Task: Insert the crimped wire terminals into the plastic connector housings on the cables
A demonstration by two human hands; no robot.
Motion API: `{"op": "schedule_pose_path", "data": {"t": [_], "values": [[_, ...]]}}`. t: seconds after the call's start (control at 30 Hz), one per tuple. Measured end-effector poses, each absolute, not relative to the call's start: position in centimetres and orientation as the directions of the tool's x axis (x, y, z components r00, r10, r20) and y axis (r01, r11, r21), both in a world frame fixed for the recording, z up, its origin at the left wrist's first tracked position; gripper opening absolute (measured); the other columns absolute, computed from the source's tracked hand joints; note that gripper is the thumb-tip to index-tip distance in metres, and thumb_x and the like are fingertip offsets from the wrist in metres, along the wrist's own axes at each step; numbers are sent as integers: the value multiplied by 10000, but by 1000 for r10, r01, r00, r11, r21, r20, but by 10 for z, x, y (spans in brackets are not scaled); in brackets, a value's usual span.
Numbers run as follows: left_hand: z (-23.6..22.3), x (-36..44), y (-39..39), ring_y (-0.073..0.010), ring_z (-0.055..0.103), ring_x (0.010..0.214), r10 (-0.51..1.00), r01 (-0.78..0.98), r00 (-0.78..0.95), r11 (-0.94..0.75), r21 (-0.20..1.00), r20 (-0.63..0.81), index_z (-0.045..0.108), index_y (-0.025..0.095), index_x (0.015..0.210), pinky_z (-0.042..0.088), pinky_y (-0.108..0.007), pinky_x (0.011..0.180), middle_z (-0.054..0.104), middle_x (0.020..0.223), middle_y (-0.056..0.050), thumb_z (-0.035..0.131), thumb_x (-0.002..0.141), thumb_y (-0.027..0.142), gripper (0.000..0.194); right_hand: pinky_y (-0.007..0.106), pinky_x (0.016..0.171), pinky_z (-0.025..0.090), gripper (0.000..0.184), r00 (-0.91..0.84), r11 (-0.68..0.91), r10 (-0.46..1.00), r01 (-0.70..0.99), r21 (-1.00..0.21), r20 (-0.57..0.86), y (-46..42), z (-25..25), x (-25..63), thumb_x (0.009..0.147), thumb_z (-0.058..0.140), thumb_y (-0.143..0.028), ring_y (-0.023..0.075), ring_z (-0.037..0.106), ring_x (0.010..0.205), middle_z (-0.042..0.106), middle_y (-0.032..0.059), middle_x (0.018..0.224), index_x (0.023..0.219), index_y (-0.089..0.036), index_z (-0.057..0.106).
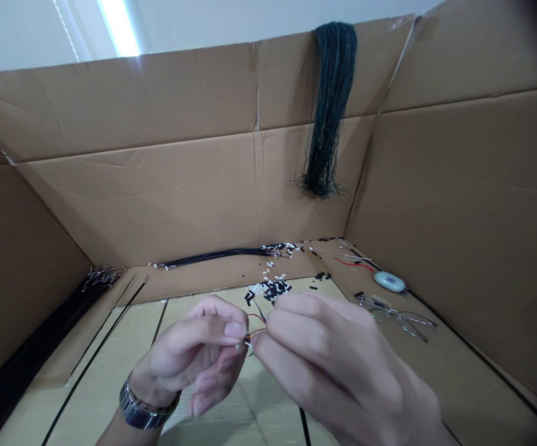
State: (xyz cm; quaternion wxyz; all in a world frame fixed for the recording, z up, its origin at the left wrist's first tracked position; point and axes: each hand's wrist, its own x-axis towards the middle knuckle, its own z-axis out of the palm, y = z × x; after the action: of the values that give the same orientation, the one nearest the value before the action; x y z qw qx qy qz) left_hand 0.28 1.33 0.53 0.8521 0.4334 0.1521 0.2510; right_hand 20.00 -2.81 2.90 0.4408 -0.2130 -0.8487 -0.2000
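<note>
My left hand, with a metal-band watch on its wrist, pinches a cluster of thin coloured wires between thumb and forefinger. Close against it, my right hand has its fingers pressed together on the same wires. Red, yellow and dark strands show in the small gap between the hands. Below my right hand a black cable comes into view; whether it joins these wires is hidden. Just beyond the fingertips lies a pile of small black and white tube pieces.
Cardboard walls enclose the work surface. Black cables lie in a bundle at left, more cables at the back. Dark green wires hang over the back wall. A pale blue oval object and eyeglasses lie right.
</note>
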Motion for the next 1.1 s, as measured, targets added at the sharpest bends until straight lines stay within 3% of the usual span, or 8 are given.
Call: {"op": "schedule_pose_path", "data": {"t": [0.3, 0.4, 0.47, 0.57, 0.63, 0.73, 0.9, 1.1], "values": [[-1, 7, 24, 2, 190, 217, 432, -227, 900, 570, 790, -53, 562, 135, 604, 345, -114, 250, 354, 389, 92, 701, 831, 349, 341, 347, 694, 573, 398, -572, 815, 203, 549, 186, 795, -27, 29, 208, 1031, 313, -66, 205, 684, 869, 738, 66, 855, 990, -136, 703], [-4, 10, 25, -45, 333, 234, 405, -224, 914, 565, 794, -31, 551, 149, 626, 353, -124, 248, 368, 393, 81, 667, 865, 361, 340, 342, 713, 547, 314, -569, 820, 168, 534, 207, 805, -23, 28, 210, 1025, 353, -59, 203, 665, 860, 713, 73, 863, 1001, -107, 663], [-6, 10, 24, -75, 486, 310, 527, -309, 848, 416, 855, 51, 580, 149, 696, 423, -122, 302, 452, 443, 53, 610, 944, 385, 344, 337, 716, 537, 240, -539, 831, 153, 523, 187, 828, -19, 26, 209, 996, 415, -33, 199, 643, 840, 695, 75, 864, 986, -100, 645], [-6, 6, 22, -83, 637, 509, 737, -411, 570, -128, 903, 364, 661, 168, 909, 563, -137, 470, 623, 649, 7, 625, 985, 342, 193, 319, 681, 522, 171, -478, 836, 181, 536, 122, 860, -15, 21, 207, 950, 495, -16, 184, 607, 805, 666, 62, 853, 977, -116, 632], [-4, 3, 21, -109, 685, 647, 689, -373, 425, -457, 808, 586, 685, 214, 1071, 611, -169, 522, 680, 844, -23, 699, 938, 248, 138, 301, 637, 504, 160, -432, 826, 206, 558, 81, 878, -13, 20, 206, 919, 533, -15, 170, 594, 777, 640, 44, 825, 972, -134, 625], [1, 0, 23, -175, 720, 851, 522, -188, 401, -758, 625, 753, 701, 225, 1172, 646, -211, 590, 714, 1020, -72, 740, 875, 109, 320, 279, 623, 502, 163, -367, 840, 230, 542, 7, 901, -13, 21, 202, 900, 548, -20, 151, 598, 762, 622, 30, 818, 962, -154, 618], [3, 3, 27, -154, 724, 783, 353, -19, 370, -922, 387, 859, 736, 160, 1041, 623, -213, 645, 761, 915, -66, 693, 878, 31, 213, 271, 645, 510, 137, -265, 839, 294, 531, -116, 918, -16, 22, 196, 899, 577, -31, 130, 581, 740, 605, 19, 830, 921, -163, 606], [5, 4, 27, -150, 703, 762, 306, 53, 418, -948, 313, 855, 704, 128, 1001, 604, -250, 691, 737, 859, -63, 640, 864, -17, 210, 249, 628, 472, 130, -249, 840, 423, 468, -275, 871, -18, 22, 195, 910, 579, -31, 106, 564, 748, 583, 6, 852, 930, -159, 597]]}}
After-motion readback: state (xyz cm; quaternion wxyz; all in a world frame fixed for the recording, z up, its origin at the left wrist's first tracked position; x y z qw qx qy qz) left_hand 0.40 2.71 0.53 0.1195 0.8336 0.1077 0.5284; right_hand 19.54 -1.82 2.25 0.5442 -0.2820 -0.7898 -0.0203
